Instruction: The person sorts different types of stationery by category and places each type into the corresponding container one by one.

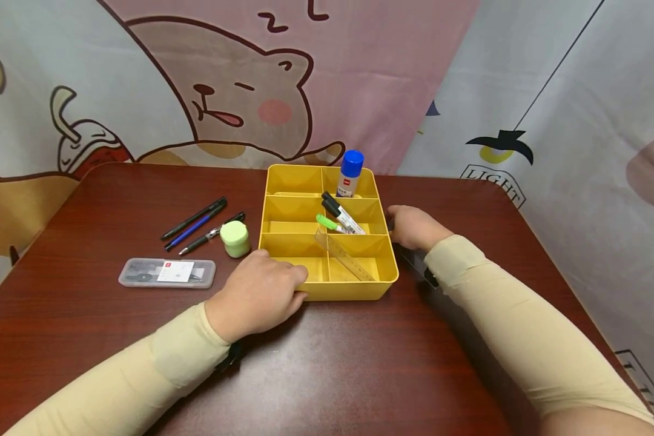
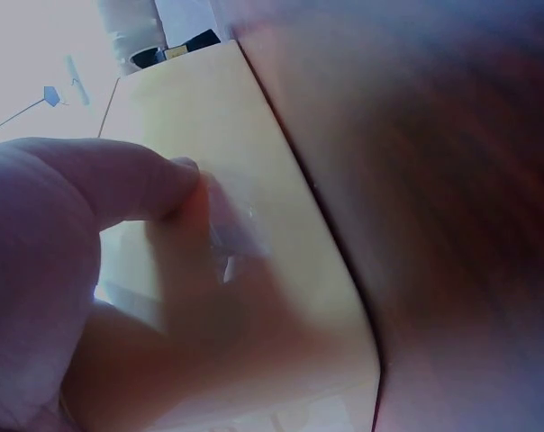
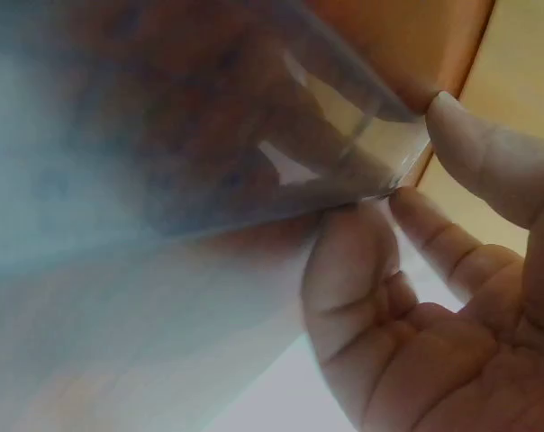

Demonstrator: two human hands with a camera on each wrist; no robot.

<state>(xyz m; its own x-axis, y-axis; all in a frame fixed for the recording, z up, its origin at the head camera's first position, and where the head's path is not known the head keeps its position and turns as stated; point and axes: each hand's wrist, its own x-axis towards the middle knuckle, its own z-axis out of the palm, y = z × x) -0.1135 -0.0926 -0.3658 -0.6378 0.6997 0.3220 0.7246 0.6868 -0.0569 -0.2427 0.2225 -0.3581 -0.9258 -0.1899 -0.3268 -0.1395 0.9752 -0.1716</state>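
A yellow divided box (image 1: 354, 292) sits at the centre of the frame, and I see the person's left hand (image 1: 258, 293) holding its near-left corner, thumb pressed against the outside of the wall. The right hand (image 1: 414, 227) is beside the box's right wall; there the fingers close narrowly, pinching the edge of a clear plastic piece (image 3: 195, 130). In the box, a blue-capped glue stick (image 1: 349, 175) stands in the far-right compartment, black-capped markers (image 1: 349, 220) and a green-capped pen (image 1: 329, 223) lean in the middle-right one, and a ruler (image 1: 349, 257) slants in the near-right one. Left of centre, on the brown tabletop (image 1: 327, 363), lie three pens (image 1: 196, 226), a pale green jar (image 1: 235, 239) and a clear case (image 1: 142, 274) with a white label. A cartoon-printed cloth (image 1: 381, 72) hangs behind.
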